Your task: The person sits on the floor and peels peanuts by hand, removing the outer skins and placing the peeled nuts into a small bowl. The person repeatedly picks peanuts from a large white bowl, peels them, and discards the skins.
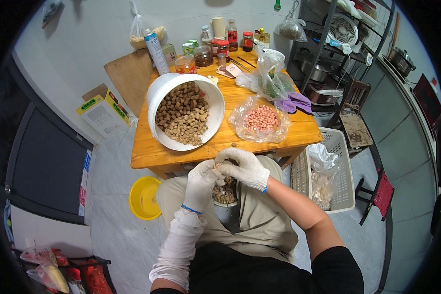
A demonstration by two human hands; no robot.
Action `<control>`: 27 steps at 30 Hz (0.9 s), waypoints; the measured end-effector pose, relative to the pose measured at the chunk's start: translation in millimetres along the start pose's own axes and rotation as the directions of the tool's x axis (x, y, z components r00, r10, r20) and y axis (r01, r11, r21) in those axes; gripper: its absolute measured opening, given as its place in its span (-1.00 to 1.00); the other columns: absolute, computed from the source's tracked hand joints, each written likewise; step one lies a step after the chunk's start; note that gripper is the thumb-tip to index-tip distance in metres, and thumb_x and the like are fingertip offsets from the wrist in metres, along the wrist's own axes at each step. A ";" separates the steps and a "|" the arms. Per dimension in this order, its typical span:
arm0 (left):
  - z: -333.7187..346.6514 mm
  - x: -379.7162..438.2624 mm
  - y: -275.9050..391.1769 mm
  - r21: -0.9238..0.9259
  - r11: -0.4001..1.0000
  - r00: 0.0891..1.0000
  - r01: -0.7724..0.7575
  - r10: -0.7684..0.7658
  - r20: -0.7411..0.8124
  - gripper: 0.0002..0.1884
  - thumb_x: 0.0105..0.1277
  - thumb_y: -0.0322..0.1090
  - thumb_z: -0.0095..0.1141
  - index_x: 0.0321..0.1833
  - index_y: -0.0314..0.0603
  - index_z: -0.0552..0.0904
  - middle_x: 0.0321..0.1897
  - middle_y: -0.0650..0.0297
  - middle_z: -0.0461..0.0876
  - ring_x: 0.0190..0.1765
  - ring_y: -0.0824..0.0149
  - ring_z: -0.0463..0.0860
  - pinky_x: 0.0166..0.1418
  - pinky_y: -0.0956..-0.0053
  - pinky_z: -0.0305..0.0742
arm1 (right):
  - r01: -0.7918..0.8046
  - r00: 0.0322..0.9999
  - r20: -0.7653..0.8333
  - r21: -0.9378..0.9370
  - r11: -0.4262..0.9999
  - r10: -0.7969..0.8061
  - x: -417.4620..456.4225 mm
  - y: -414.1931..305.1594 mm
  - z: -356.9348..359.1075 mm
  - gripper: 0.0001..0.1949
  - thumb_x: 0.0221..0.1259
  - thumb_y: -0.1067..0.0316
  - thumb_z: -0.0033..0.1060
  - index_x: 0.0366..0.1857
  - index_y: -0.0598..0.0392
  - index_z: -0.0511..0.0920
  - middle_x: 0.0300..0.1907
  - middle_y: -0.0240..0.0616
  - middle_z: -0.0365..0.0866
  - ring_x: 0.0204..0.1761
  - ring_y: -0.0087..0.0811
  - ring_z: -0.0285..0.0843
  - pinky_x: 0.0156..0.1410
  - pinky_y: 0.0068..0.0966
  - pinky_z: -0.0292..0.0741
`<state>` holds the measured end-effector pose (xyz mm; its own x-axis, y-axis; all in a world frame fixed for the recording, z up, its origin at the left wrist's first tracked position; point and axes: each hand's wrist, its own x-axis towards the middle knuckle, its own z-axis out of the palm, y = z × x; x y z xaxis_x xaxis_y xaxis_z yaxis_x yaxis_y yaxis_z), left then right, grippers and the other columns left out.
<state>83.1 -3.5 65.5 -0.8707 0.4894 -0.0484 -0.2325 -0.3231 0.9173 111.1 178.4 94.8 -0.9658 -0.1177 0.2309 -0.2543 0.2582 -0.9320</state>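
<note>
My left hand (201, 183) and my right hand (244, 169), both in white knitted gloves, meet at the fingertips above my lap. Pinched between them is a small peanut (216, 165), mostly covered by the fingers. Below the hands, between my knees, a bucket of peanut shells (225, 194) is partly hidden. On the wooden table (220, 153) a white plastic bucket (215, 129) lies tilted on its side with its mouth towards me, holding unshelled peanuts (183, 110). To its right, shelled pink peanuts (262, 118) rest in an opened clear plastic bag (239, 126).
Jars (203, 56), a spray can (156, 52) and bottles (232, 35) line the table's back. A purple glove (297, 102) lies at its right edge. A yellow basin (144, 198) stands on the floor at left, a white plastic crate (347, 176) and red stool (383, 194) at right.
</note>
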 end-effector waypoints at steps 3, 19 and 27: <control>0.0 -2.1 5.5 0.162 0.987 1.000 -0.008 0.011 -0.013 -0.80 0.42 -0.42 0.23 0.02 -0.39 0.69 -0.26 0.31 0.70 -0.21 0.48 0.64 -0.10 0.56 0.59 | -0.195 0.980 0.040 0.311 0.930 0.193 -1.5 -2.0 -1.4 -0.82 0.42 0.30 0.28 -0.15 0.21 0.63 -0.27 -0.30 0.63 -0.31 -0.55 0.58 -0.13 -0.55 0.57; 22.2 -4.8 7.8 0.691 0.519 0.775 -0.503 0.625 0.095 -0.86 0.25 -0.55 0.23 -0.16 -0.38 0.75 -0.33 0.08 0.70 -0.22 0.10 0.67 -0.04 0.34 0.56 | -0.427 0.889 0.346 0.395 0.813 0.299 -1.4 -14.2 -2.4 -0.57 0.57 -0.09 0.02 -0.19 0.16 0.53 -0.57 -0.43 0.44 -0.62 -0.58 0.38 -0.51 -0.61 0.35; 16.8 2.3 10.3 0.126 0.975 0.973 -0.186 0.200 -0.116 -0.82 0.52 -0.38 0.07 -0.11 -0.37 0.67 -0.36 0.26 0.63 -0.32 0.42 0.55 -0.23 0.52 0.44 | -0.399 0.916 0.318 0.636 0.661 0.247 0.6 9.4 12.1 -0.71 0.55 0.10 0.14 -0.13 0.15 0.51 -0.43 -0.36 0.50 -0.46 -0.52 0.47 -0.32 -0.55 0.50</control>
<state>86.0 7.9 81.5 -0.9440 0.3171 0.0907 -0.0106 -0.3041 0.9526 108.8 169.2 82.9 -0.9311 -0.3486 -0.1072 0.2488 -0.3922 -0.8856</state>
